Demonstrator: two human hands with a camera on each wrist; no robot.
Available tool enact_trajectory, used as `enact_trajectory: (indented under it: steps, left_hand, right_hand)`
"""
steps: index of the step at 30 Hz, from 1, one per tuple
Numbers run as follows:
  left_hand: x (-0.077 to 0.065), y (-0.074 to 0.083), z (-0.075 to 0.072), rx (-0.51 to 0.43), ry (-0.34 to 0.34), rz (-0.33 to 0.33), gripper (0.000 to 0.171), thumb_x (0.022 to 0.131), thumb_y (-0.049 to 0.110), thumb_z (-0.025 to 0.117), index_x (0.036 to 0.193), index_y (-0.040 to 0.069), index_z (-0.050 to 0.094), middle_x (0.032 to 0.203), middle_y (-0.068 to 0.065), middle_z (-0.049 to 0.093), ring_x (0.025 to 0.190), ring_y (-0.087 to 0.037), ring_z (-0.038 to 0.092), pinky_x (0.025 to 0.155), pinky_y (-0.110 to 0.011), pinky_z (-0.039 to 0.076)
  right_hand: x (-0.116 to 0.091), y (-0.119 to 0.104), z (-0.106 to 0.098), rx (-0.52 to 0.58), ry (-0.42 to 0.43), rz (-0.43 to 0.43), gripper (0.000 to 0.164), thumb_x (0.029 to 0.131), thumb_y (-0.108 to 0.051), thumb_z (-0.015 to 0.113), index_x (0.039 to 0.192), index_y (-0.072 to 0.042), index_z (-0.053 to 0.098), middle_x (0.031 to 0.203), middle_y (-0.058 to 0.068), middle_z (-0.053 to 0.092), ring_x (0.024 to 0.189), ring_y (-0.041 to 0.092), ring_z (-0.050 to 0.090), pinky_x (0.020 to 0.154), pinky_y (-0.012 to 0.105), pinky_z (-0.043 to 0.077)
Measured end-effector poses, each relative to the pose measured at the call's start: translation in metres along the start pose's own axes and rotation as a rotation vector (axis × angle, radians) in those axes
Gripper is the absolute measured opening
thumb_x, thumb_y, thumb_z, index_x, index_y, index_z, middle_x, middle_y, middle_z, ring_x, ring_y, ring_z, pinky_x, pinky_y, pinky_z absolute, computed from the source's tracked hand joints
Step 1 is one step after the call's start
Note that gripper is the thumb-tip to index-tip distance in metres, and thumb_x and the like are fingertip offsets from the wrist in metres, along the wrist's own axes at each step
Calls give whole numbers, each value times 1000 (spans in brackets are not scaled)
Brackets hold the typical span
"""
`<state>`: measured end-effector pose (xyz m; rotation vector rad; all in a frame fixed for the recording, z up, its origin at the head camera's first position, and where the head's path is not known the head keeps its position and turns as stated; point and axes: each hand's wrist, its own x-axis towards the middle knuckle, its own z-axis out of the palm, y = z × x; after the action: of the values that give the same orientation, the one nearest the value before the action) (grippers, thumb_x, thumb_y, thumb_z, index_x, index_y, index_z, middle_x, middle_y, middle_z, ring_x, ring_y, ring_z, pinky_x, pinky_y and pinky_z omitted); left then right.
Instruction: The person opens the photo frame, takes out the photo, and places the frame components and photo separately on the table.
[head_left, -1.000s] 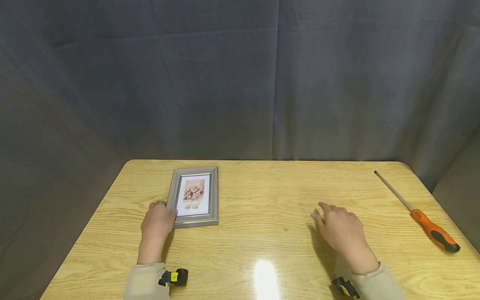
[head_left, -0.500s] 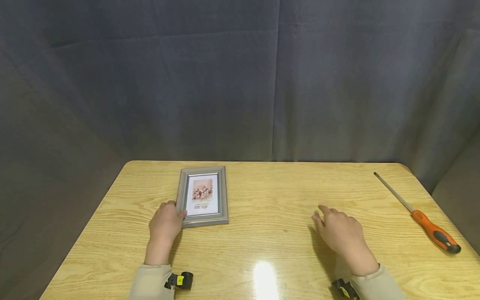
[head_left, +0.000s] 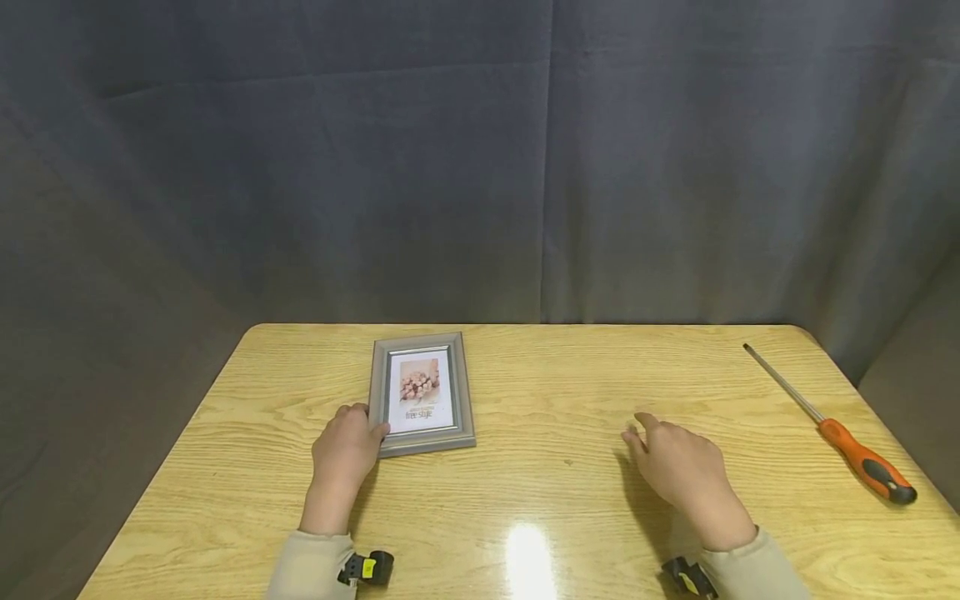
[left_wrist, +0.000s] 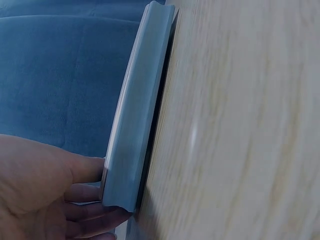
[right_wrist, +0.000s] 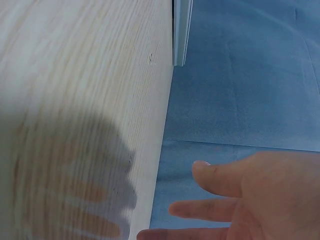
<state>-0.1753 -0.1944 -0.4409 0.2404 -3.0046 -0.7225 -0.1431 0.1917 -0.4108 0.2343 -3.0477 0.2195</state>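
Note:
A grey picture frame [head_left: 462,392] with a flower print lies face up at the left of the wooden table. My left hand [head_left: 343,446] grips its lower left corner, the thumb on the front of the moulding. Seen from the left wrist, the frame's lower edge [left_wrist: 135,110] runs just above the tabletop, with a dark strip below it; the fingers [left_wrist: 90,227] curl at its corner. My right hand [head_left: 682,467] hovers over the table with relaxed fingers and holds nothing. In the right wrist view its thumb [right_wrist: 217,180] and fingers stand apart above their shadow.
A screwdriver [head_left: 855,446] with an orange and black handle lies slanted near the table's right edge. Dark grey cloth [head_left: 405,192] hangs behind the table [head_left: 540,392] and at its sides. Glare shows on the wood near the front.
The left hand has slid the picture frame to the right across the table, toward the middle. The right hand and the screwdriver have stayed where they were.

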Motion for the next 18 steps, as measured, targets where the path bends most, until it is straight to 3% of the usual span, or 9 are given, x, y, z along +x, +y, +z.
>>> enact_trajectory:
  steps: [6,18]
  left_hand:
    - [0,2,1,-12,-19,20,49,88,24,61,119,-12,57,106,-30,64,91,-42,62,71,-57,55]
    - [-4,19,13,-28,-11,120,48,87,25,63,120,-10,59,107,-28,65,91,-40,63,72,-53,56]
  right_hand:
    - [0,-3,-1,-16,7,-5,47,94,-31,51,123,5,57,41,-2,44,36,9,29,32,19,26]
    - [0,-1,-2,21,-85,68,51,96,-34,46,130,3,52,51,5,57,41,13,37,35,24,33]
